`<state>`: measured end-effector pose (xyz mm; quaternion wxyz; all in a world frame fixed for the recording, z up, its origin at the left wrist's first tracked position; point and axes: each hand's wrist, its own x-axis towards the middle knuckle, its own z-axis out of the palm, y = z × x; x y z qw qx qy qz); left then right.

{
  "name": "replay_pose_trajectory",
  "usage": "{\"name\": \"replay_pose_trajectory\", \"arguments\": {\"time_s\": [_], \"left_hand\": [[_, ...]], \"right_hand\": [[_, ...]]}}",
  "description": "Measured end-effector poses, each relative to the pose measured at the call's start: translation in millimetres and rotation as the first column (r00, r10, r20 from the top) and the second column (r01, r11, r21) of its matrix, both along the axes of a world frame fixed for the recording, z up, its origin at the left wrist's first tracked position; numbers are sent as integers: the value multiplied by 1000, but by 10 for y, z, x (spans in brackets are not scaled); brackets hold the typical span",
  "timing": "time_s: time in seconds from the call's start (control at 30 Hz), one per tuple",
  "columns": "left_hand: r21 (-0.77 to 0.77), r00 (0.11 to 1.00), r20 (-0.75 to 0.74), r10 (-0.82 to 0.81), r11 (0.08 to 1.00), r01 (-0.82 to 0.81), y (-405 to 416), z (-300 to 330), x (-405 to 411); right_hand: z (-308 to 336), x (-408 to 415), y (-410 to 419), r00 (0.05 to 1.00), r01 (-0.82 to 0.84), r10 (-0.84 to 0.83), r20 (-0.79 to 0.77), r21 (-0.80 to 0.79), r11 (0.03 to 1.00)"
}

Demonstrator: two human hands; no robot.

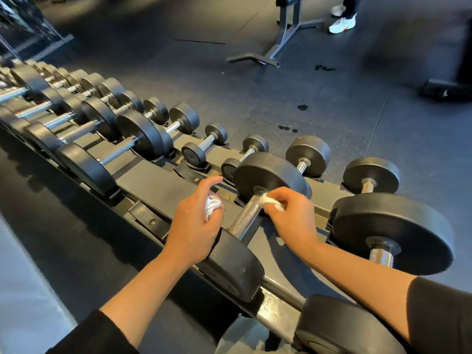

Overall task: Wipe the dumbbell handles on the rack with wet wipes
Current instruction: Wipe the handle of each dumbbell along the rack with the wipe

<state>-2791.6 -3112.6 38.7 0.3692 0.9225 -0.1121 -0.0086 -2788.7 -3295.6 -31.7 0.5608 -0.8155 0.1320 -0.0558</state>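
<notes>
Dumbbells (265, 200) on rack (158, 180)

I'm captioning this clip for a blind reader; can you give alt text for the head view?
The right hand presses a white wipe on a dumbbell handle on the rack. The left hand grips a balled wipe.

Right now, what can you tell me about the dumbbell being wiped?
The dumbbell lies on the sloped black rack, with round black heads that look rubbery and a shiny, rough-patterned metal handle. The right hand presses a white wipe on the handle's far end. The left hand, holding a balled wipe, rests by the near head.
</notes>
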Motion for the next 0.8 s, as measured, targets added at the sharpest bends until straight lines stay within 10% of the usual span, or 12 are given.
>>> {"name": "replay_pose_trajectory", "arguments": {"time_s": [0.6, 0.8], "left_hand": [[3, 1000, 29, -9, 1000, 9, -34, 27, -18], [-14, 1000, 7, 2, 1000, -2, -10, 17, -10]], "right_hand": [[61, -163, 134, 829, -535, 555, -62, 197, 821], [77, 5, 38, 989, -106, 101, 109, 47, 993]]}}
